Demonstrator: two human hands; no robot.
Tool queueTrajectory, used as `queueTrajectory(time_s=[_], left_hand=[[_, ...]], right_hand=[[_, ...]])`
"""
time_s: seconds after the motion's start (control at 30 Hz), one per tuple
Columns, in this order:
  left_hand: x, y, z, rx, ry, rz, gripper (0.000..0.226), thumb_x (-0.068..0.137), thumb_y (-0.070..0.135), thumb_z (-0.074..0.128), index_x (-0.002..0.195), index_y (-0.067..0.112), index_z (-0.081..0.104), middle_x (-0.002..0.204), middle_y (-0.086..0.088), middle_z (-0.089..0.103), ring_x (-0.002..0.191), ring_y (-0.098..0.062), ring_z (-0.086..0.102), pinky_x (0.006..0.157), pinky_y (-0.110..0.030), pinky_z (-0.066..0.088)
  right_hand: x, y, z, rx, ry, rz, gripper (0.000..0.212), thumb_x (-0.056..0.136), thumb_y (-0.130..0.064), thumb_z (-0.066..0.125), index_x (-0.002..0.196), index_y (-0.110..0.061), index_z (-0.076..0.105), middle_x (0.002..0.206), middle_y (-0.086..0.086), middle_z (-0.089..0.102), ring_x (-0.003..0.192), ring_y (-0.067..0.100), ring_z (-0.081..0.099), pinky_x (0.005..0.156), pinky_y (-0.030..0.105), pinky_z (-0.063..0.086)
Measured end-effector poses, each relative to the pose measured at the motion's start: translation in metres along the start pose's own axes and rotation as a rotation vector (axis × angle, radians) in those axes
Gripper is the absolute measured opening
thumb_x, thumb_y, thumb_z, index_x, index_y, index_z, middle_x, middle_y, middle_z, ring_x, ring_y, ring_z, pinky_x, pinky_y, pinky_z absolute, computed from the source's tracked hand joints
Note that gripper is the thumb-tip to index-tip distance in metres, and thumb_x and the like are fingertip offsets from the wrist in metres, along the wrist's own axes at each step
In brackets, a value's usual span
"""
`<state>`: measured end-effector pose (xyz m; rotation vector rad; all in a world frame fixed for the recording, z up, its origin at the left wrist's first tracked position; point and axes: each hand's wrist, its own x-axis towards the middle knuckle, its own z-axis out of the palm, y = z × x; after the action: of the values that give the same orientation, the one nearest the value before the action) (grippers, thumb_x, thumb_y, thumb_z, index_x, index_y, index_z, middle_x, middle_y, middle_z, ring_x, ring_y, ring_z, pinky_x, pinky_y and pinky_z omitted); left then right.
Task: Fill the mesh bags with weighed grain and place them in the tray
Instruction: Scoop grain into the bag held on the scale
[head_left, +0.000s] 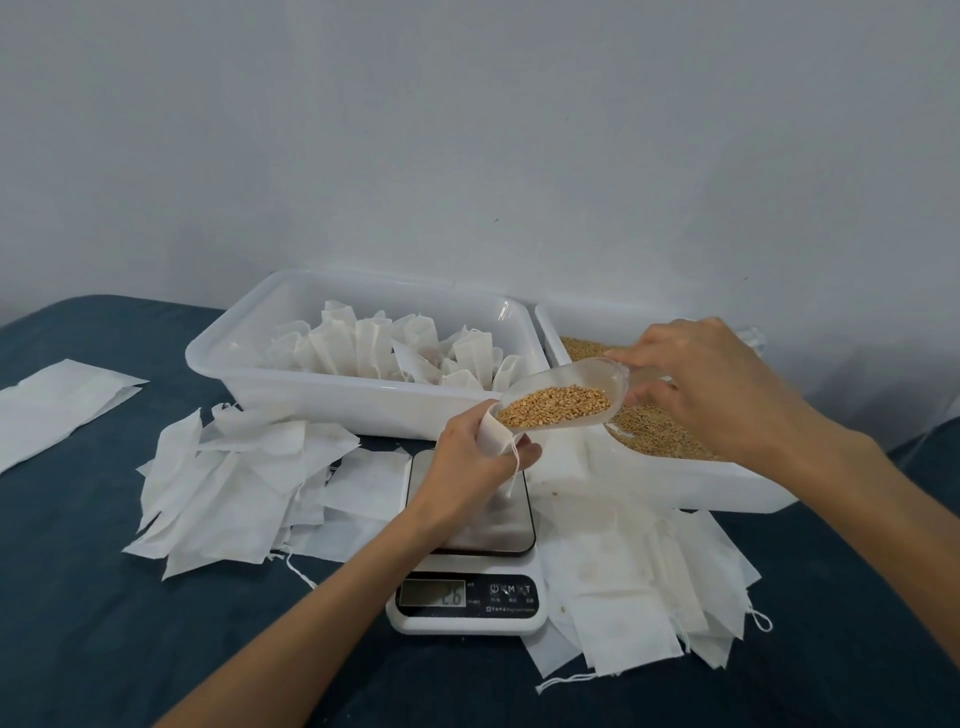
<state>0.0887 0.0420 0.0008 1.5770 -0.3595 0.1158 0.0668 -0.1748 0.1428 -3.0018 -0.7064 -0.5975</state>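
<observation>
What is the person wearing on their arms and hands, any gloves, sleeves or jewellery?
Nothing shows. The left hand and right hand are bare, with no gloves, rings, watch or bracelets. Both forearms are uncovered right to the picture's edge, so no sleeve is in view.

A dark blue soft cloth (104, 597) covers the surface under everything. On it sit a white tray (332, 400) with filled bags, a white tub of grain (675, 483) just beside it, and a small white scale (467, 597) in front. Flat white bags lie in piles left (234, 483) and right (639, 587) of the scale, and a white sheet (57, 405) lies at the far left.
</observation>
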Motion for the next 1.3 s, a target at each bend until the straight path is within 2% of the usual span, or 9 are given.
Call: queueTrajectory(time_s=[0.07,0.17,0.3,0.47,0.63,0.83,1.03,1.3], left_hand=[[-0.0006,0.0008,0.0004,0.001,0.000,0.000,0.032,0.087,0.012,0.081,0.083,0.041,0.071,0.082,0.014,0.074,0.081,-0.003,0.070,0.075,-0.012,0.055],[-0.0009,0.0008,0.0004,0.003,0.004,0.010,0.025,0.087,0.012,0.081,0.087,0.035,0.070,0.084,0.017,0.074,0.080,0.001,0.069,0.071,-0.008,0.050],[-0.0009,0.0000,0.0007,0.002,0.011,0.007,0.023,0.087,0.013,0.082,0.088,0.033,0.070,0.083,0.016,0.074,0.081,-0.004,0.070,0.072,-0.010,0.052],[0.0001,-0.0005,0.0005,-0.015,0.009,0.003,0.028,0.087,0.012,0.081,0.085,0.037,0.071,0.083,0.015,0.074,0.080,-0.002,0.069,0.078,-0.017,0.058],[-0.0013,0.0013,0.0022,-0.036,0.013,-0.013,0.021,0.087,0.009,0.081,0.087,0.028,0.071,0.079,0.015,0.072,0.073,0.004,0.067,0.064,-0.005,0.047],[-0.0003,0.0009,0.0011,-0.060,-0.007,-0.024,0.016,0.088,0.005,0.080,0.092,0.017,0.071,0.079,0.012,0.071,0.075,0.000,0.067,0.066,-0.008,0.050],[0.0009,0.0008,0.0002,-0.070,-0.004,-0.030,0.026,0.089,-0.002,0.076,0.087,0.022,0.070,0.076,0.015,0.070,0.074,0.002,0.068,0.065,-0.007,0.050],[0.0000,0.0020,0.0005,-0.076,-0.005,-0.023,0.021,0.088,0.003,0.080,0.090,0.021,0.071,0.077,0.014,0.070,0.072,0.003,0.065,0.066,-0.006,0.049]], right_hand=[[0.0000,-0.0008,-0.0010,-0.017,-0.011,0.007,0.030,0.093,-0.018,0.070,0.121,-0.029,0.073,0.094,0.007,0.069,0.091,0.028,0.060,0.092,0.047,0.038],[0.0007,-0.0007,-0.0011,-0.038,-0.019,0.013,0.027,0.094,-0.020,0.068,0.119,-0.029,0.073,0.094,0.006,0.068,0.093,0.028,0.059,0.092,0.045,0.037],[0.0007,-0.0007,0.0001,-0.046,-0.018,0.022,0.023,0.094,-0.021,0.067,0.116,-0.025,0.075,0.094,0.006,0.068,0.092,0.027,0.058,0.091,0.044,0.036],[0.0002,-0.0018,-0.0009,-0.036,-0.014,0.027,0.027,0.094,-0.021,0.068,0.119,-0.026,0.074,0.096,0.005,0.068,0.094,0.027,0.059,0.091,0.042,0.034],[-0.0002,-0.0031,-0.0009,-0.043,-0.011,0.025,0.027,0.095,-0.024,0.068,0.121,-0.027,0.073,0.097,0.004,0.068,0.094,0.025,0.058,0.093,0.042,0.034],[0.0003,-0.0037,-0.0006,-0.081,-0.018,0.028,0.023,0.096,-0.025,0.065,0.117,-0.025,0.074,0.097,0.004,0.068,0.094,0.024,0.058,0.092,0.041,0.034],[0.0003,-0.0038,-0.0010,-0.053,-0.019,0.036,0.033,0.096,-0.025,0.065,0.129,-0.028,0.068,0.104,0.002,0.068,0.100,0.024,0.057,0.096,0.040,0.032],[0.0009,-0.0029,0.0011,-0.061,-0.006,0.032,0.036,0.095,-0.023,0.067,0.131,-0.027,0.067,0.105,0.002,0.069,0.100,0.024,0.058,0.095,0.039,0.033]])
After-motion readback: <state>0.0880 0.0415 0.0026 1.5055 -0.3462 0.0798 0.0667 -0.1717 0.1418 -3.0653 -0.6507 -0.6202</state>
